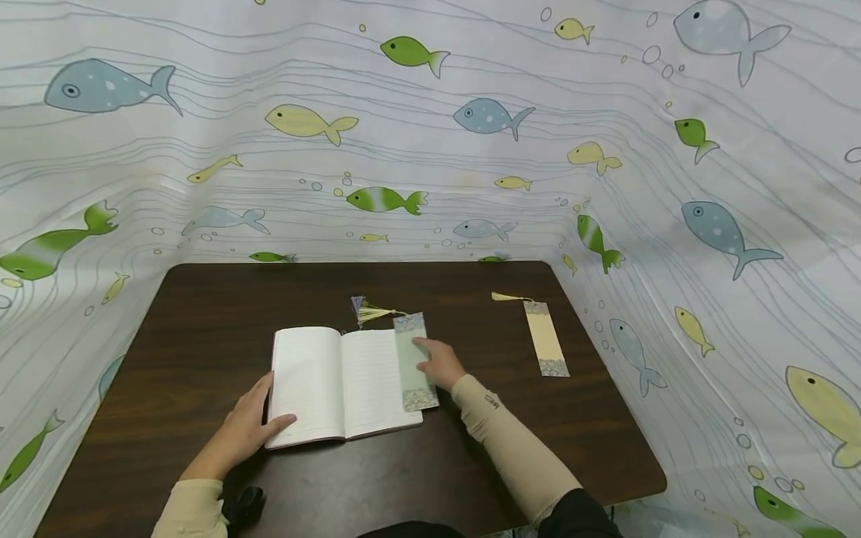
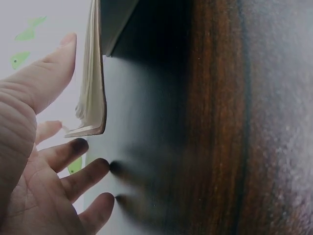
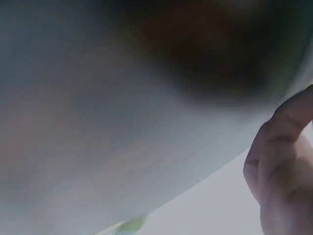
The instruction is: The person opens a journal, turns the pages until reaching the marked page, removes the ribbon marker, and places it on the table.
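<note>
An open notebook (image 1: 343, 385) with blank lined pages lies in the middle of the dark wooden table (image 1: 202, 314). My left hand (image 1: 258, 422) rests at its lower left corner, thumb on the left page and straight fingers on the table beside the cover. In the left wrist view the left hand (image 2: 54, 171) shows spread fingers beside the notebook's edge (image 2: 93, 88). My right hand (image 1: 440, 364) presses its fingers on a green bookmark (image 1: 412, 359) lying along the right page's outer edge. Its tassel (image 1: 370, 310) trails past the top of the notebook. The right wrist view is blurred, showing only part of the right hand (image 3: 283, 161).
A second, yellow bookmark (image 1: 546, 338) with a tassel lies on the table to the right, apart from the notebook. A fish-print curtain (image 1: 430, 149) encloses the table at the back and both sides. A small dark object (image 1: 244, 504) sits by my left wrist.
</note>
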`<action>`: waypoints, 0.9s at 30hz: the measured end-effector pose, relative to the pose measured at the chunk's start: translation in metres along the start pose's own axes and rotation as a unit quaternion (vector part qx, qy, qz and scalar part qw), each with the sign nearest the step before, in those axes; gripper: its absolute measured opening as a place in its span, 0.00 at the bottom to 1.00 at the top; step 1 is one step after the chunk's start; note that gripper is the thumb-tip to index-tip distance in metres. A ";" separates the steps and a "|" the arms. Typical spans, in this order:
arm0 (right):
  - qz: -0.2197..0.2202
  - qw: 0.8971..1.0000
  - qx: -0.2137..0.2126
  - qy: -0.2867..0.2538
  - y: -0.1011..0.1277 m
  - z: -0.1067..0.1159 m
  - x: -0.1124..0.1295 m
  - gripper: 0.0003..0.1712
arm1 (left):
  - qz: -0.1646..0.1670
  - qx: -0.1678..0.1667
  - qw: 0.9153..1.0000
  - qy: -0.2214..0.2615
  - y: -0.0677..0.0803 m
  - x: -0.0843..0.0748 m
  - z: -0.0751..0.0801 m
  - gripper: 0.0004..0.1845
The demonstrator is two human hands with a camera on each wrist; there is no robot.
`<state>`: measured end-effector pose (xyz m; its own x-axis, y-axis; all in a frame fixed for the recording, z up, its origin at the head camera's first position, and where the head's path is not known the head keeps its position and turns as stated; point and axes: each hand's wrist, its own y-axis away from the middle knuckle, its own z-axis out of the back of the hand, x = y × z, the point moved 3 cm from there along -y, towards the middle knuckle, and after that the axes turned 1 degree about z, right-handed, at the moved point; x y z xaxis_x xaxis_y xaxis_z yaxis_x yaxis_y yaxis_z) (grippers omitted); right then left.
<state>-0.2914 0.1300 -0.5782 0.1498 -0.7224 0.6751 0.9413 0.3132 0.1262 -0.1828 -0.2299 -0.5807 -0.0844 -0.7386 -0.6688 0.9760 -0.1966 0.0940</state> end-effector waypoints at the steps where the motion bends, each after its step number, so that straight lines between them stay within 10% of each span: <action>1: -0.005 1.000 -0.004 0.018 -0.001 0.014 -0.014 0.33 | 0.000 -0.001 1.000 0.000 0.000 0.000 0.000 0.57; 11: -0.087 0.982 -0.075 0.152 0.002 0.125 -0.118 0.32 | 0.004 -0.006 1.000 -0.008 0.001 0.000 0.002 0.57; 21: -0.107 0.958 -0.087 0.251 -0.001 0.125 -0.129 0.26 | -0.002 -0.001 1.000 -0.004 0.000 -0.002 0.002 0.57; 27: -0.074 0.921 -0.101 0.370 0.002 0.111 -0.112 0.22 | 0.000 -0.001 1.000 -0.004 0.002 -0.002 0.000 0.56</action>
<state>-0.3401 0.2798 -0.5728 0.1101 -0.9936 -0.0272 0.9938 0.1104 -0.0106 -0.1804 -0.2288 -0.5786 -0.0858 -0.7439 -0.6628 0.9762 -0.1956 0.0932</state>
